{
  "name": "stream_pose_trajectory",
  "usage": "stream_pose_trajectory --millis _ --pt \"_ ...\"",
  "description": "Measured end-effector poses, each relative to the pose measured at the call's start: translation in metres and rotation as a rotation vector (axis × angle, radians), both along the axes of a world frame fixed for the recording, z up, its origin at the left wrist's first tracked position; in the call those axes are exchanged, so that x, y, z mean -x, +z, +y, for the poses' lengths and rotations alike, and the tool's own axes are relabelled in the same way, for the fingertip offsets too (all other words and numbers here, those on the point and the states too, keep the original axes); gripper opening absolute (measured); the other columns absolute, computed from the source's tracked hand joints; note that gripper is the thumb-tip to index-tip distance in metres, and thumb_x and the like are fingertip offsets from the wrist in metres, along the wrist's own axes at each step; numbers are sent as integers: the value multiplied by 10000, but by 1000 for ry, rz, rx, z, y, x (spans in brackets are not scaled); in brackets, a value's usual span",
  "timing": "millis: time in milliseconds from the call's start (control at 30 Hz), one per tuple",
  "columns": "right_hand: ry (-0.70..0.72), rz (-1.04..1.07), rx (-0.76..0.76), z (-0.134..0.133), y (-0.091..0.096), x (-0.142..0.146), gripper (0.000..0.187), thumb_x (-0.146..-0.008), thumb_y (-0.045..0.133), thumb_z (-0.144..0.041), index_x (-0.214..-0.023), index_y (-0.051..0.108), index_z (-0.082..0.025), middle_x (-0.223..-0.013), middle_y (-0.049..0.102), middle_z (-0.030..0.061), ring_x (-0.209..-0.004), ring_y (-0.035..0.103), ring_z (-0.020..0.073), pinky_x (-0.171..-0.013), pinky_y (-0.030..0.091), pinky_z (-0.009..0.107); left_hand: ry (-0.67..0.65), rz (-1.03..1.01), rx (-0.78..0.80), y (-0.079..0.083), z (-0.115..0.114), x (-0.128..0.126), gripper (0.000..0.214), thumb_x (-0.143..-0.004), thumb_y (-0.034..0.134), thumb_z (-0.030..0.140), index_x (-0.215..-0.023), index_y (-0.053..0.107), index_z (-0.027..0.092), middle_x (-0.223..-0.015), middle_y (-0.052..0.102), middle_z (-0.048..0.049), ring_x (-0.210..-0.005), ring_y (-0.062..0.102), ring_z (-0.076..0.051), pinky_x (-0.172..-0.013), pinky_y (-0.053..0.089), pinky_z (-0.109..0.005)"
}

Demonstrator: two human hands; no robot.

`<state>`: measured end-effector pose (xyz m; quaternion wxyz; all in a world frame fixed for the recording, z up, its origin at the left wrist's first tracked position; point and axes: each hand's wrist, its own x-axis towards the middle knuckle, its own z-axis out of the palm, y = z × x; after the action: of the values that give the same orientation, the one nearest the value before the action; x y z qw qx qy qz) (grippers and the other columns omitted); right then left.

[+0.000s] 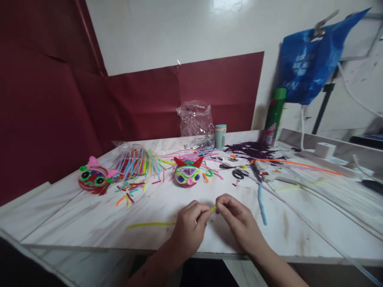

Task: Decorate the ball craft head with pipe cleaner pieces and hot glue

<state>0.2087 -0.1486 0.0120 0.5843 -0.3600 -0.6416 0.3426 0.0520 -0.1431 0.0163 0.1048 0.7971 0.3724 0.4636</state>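
Yellow fuzzy pipe cleaner (212, 208) was pinched between both hands just above the near part of the white marble-patterned table (89, 223), its short visible bit spanning the gap between the fingertips. The left hand (190, 227) had its fingers closed on one end, and the right hand (236, 221) had thumb and forefinger clamped on the other. A long yellow strand (149, 225) lay flat on the table to the left of the left hand; whether it joined the held piece could not be told. Beyond the hands sat a colourful round cat-face mask with red ears (188, 173), and further left a red one with pink ears (93, 178). A light blue pipe cleaner (262, 205) lay to the right, near black scissors (239, 173).
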Motion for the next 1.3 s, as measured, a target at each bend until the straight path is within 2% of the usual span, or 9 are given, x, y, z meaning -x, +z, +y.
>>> stream_pose_trajectory --millis 233,400,500,600,733,800,967,1133,1300 --pt "-128 -485 -472 6 -7 -5 133 -905 411 -138 -825 502 -193 -744 536 37 -709 504 172 -634 426 288 92 91 -195 -13 -1 4 175 -869 467 123 -780 614 158 -710 597 -46 -692 559 -154 -621 425 -261" --pt "-71 -758 -588 16 -7 -15 200 -878 377 -63 -783 503 -186 -710 541 53 -678 470 183 -584 396 297 140 211 -265 -11 -3 0 220 -847 443 90 -706 595 164 -671 577 -50 -672 529 -171 -605 410 -291" --pt "-50 -783 -600 16 -1 -18 226 -876 374 -60 -756 518 -187 -698 552 57 -662 458 184 -586 387 306 107 209 -265 -11 -2 -3 232 -849 413 73 -723 587 162 -703 599 -62 -696 537 -178 -631 427 -303" --pt "9 -613 -443 12 5 -17 184 -895 420 -144 -783 557 -193 -736 576 59 -706 499 186 -627 413 310 106 143 -257 -12 -1 -3 209 -862 425 94 -764 597 162 -724 612 -65 -701 549 -172 -635 435 -292" --pt "102 -147 101 9 4 -7 171 -878 537 -348 -904 613 -197 -755 598 27 -732 552 171 -697 439 303 158 -38 -187 -11 -2 0 173 -868 447 114 -782 589 164 -723 605 -48 -700 559 -155 -642 441 -264" --pt "144 72 275 10 -2 1 228 -828 607 -404 -906 631 -191 -707 587 4 -689 539 153 -685 430 291 162 -144 -63 -9 -3 1 161 -862 465 129 -756 579 171 -699 594 -22 -666 556 -134 -616 436 -235" --pt "193 251 367 13 -8 16 276 -719 722 -417 -838 662 -175 -699 595 -2 -659 516 130 -667 415 271 127 -205 123 -4 -3 2 170 -845 481 159 -710 583 175 -687 604 -1 -656 559 -123 -609 423 -219" --pt "84 60 222 8 1 14 231 -777 650 -412 -750 620 -185 -672 581 2 -664 531 152 -639 434 273 138 -110 73 -7 -4 0 168 -849 462 146 -714 557 179 -684 581 -8 -654 547 -129 -607 407 -231" --pt "-73 -450 -359 7 2 5 163 -888 449 -175 -798 585 -191 -744 593 55 -719 540 182 -642 445 292 172 -7 -2 -11 -3 -1 173 -837 438 110 -711 533 182 -691 579 -29 -680 552 -151 -601 397 -247"
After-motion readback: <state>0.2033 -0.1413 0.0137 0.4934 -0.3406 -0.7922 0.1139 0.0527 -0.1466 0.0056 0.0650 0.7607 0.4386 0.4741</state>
